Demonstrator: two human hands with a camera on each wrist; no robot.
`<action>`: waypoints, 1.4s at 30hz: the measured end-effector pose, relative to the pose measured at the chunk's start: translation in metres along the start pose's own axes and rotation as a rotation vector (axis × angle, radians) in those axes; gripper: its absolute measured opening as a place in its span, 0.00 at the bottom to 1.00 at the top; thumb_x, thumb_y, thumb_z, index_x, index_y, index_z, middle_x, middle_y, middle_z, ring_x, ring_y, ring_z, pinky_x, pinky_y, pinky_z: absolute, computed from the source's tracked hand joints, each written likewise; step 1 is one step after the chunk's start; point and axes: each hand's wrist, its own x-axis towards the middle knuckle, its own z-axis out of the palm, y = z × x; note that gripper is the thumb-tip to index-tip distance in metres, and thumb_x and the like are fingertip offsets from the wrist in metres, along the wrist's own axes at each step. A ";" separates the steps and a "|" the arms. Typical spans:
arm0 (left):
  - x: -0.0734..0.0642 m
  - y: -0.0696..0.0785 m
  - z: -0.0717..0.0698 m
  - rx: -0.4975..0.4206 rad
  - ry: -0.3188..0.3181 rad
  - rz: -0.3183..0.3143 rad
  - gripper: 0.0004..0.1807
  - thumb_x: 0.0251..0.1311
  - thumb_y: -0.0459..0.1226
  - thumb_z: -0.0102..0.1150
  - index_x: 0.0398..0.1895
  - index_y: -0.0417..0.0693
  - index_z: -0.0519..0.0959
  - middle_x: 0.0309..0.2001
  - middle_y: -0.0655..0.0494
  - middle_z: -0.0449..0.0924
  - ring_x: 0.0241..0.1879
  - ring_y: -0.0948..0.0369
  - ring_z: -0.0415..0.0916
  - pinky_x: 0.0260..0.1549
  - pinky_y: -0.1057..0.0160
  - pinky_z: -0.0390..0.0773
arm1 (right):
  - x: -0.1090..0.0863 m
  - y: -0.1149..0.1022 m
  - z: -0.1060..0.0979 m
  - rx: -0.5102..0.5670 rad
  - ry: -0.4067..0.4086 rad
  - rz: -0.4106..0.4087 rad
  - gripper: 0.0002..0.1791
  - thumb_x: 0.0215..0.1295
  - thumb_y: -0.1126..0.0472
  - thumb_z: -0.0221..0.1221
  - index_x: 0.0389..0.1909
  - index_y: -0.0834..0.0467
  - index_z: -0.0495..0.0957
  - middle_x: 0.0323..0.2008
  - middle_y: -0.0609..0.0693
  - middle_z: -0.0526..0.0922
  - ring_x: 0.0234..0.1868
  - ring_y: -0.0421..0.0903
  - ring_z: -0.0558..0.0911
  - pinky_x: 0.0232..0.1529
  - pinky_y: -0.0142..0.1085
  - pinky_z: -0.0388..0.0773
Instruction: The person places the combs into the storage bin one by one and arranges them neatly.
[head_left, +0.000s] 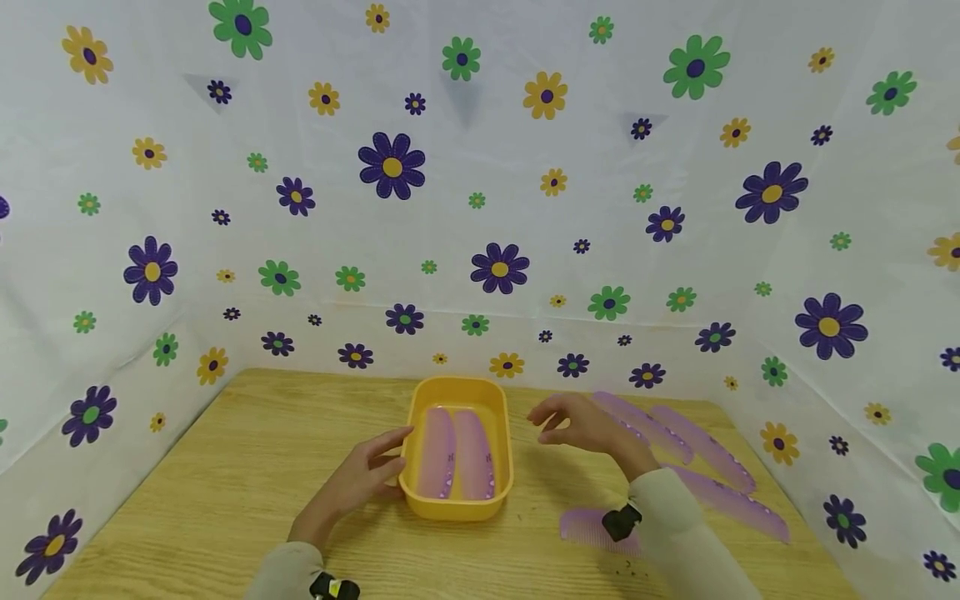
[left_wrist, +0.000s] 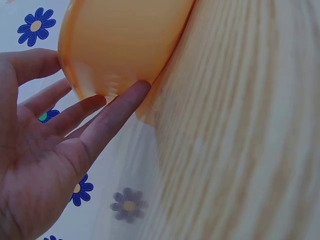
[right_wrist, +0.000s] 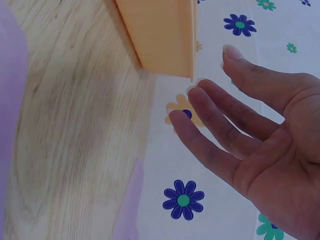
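A yellow plastic tray (head_left: 457, 509) stands on the wooden table. Inside it two translucent purple combs (head_left: 435, 454) lie side by side. My left hand (head_left: 363, 475) is at the tray's left side, its outstretched fingertips (left_wrist: 142, 87) touching the tray's outer wall. To the right of the tray, above the table, my right hand (head_left: 573, 423) holds nothing; its fingers are loosely bent and spread. Several more purple combs (head_left: 705, 446) lie around and beyond the right forearm, which partly hides some of them.
A single comb (head_left: 588, 527) lies nearer the front, below the right wrist, with small dark specks close by. White sheeting (head_left: 465, 233) with printed flowers encloses the wooden table (head_left: 300, 417) at the back and both sides. Both wrists wear dark straps.
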 end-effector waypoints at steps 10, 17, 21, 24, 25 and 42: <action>0.001 0.002 0.001 -0.002 0.014 -0.025 0.32 0.78 0.34 0.50 0.81 0.42 0.57 0.80 0.32 0.51 0.68 0.35 0.72 0.48 0.53 0.90 | -0.036 0.015 -0.005 0.014 -0.034 -0.004 0.16 0.65 0.68 0.66 0.51 0.71 0.82 0.49 0.70 0.86 0.44 0.58 0.89 0.45 0.38 0.90; 0.000 0.001 0.002 -0.004 0.018 -0.027 0.32 0.77 0.34 0.50 0.81 0.42 0.57 0.80 0.32 0.52 0.68 0.35 0.72 0.48 0.53 0.90 | -0.055 0.012 -0.008 0.026 -0.039 0.021 0.16 0.66 0.69 0.66 0.52 0.70 0.82 0.47 0.67 0.86 0.44 0.55 0.88 0.47 0.41 0.89; 0.000 0.000 0.002 -0.001 0.011 -0.017 0.32 0.77 0.34 0.49 0.81 0.40 0.56 0.80 0.31 0.52 0.68 0.34 0.72 0.48 0.52 0.90 | -0.064 0.012 -0.012 0.035 -0.040 0.024 0.16 0.66 0.69 0.66 0.53 0.70 0.81 0.47 0.67 0.86 0.44 0.55 0.88 0.46 0.39 0.89; 0.001 0.000 0.002 0.004 0.011 -0.014 0.32 0.78 0.34 0.49 0.81 0.40 0.56 0.80 0.31 0.52 0.68 0.34 0.72 0.48 0.53 0.90 | -0.069 0.013 -0.014 0.035 -0.041 0.027 0.16 0.65 0.69 0.66 0.53 0.70 0.82 0.46 0.67 0.86 0.43 0.53 0.88 0.45 0.37 0.89; 0.001 0.000 0.002 0.005 0.012 -0.015 0.32 0.78 0.34 0.49 0.81 0.41 0.56 0.80 0.32 0.52 0.68 0.34 0.72 0.48 0.53 0.90 | -0.071 0.013 -0.014 0.035 -0.041 0.030 0.16 0.65 0.69 0.66 0.53 0.70 0.82 0.46 0.68 0.86 0.43 0.53 0.88 0.45 0.36 0.89; 0.000 0.003 0.000 0.000 -0.011 0.003 0.32 0.79 0.35 0.48 0.82 0.40 0.54 0.81 0.31 0.49 0.68 0.35 0.72 0.48 0.53 0.90 | -0.095 0.021 -0.012 0.082 -0.056 0.083 0.16 0.64 0.69 0.67 0.51 0.70 0.82 0.46 0.67 0.87 0.42 0.51 0.89 0.45 0.36 0.89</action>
